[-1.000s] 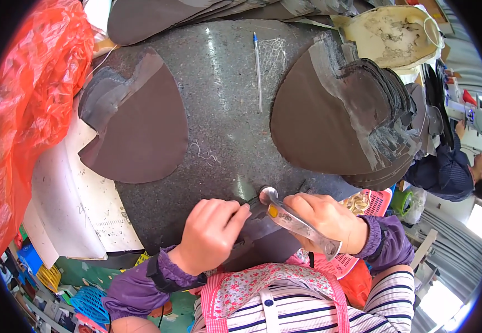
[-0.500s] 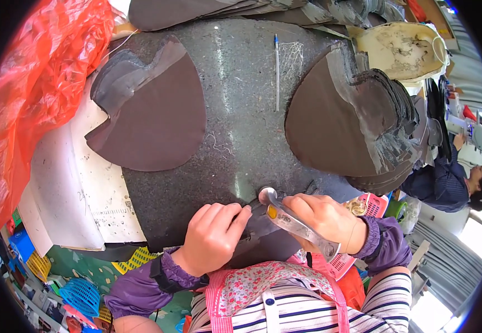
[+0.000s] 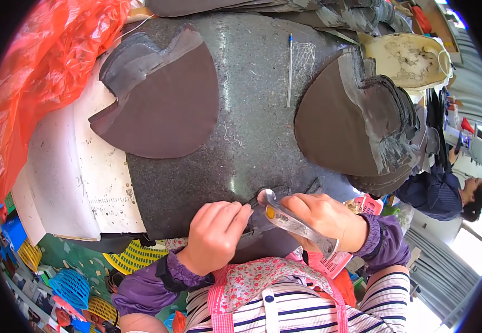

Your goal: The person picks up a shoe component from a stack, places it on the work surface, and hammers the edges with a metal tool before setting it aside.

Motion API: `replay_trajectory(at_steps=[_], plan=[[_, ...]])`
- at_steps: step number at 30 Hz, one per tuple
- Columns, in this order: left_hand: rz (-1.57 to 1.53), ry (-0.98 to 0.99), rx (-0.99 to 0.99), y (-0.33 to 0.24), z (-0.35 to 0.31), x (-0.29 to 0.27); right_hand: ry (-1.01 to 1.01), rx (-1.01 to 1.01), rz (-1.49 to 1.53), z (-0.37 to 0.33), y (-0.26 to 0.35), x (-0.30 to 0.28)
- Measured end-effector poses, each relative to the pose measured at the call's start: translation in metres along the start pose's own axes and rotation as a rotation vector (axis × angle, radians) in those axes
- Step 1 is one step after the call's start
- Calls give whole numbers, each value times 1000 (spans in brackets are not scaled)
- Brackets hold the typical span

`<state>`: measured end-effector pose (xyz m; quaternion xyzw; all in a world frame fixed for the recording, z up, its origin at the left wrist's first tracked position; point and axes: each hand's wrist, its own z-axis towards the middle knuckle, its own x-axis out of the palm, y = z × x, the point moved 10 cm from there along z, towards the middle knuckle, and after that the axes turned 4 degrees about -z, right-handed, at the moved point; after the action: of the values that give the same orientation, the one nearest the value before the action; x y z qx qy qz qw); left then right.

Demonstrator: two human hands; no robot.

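Note:
My left hand is closed, its fingertips pinching the edge of a dark leather-like piece at the table's near edge. Gripped in my right hand is what looks like a cobbler's hammer, with a curved metal head, a round face and a yellowish oval in the metal. My fingers hide its handle. The round face sits over the piece, just right of my left fingertips; whether it touches cannot be made out. Much of the piece is hidden beneath my hands and against my apron.
Brown rounded pieces with notched grey edges lie stacked at left and right. A pen and loose threads lie between them on the dark tabletop. Around it are red plastic, white sheets and a cream basin. A person sits far right.
The whole view has shifted slightly, so the stacks and pen appear farther right. Both hands keep nearly the same pose, with the hammer still in my right hand.

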<state>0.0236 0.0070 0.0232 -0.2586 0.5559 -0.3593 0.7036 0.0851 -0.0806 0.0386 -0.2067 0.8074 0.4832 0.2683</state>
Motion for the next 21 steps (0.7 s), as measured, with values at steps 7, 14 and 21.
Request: replay_trajectory(at_steps=[7,14,21], plan=[[115,87,33,-12,3,6,-59,-34,4,6,5,-6],[42,-71,-131,3,-8,-7,51,-6,19,7,7,5],[33,-108,-121,1,-11,-8,58,-10,-2,6,5,6]])
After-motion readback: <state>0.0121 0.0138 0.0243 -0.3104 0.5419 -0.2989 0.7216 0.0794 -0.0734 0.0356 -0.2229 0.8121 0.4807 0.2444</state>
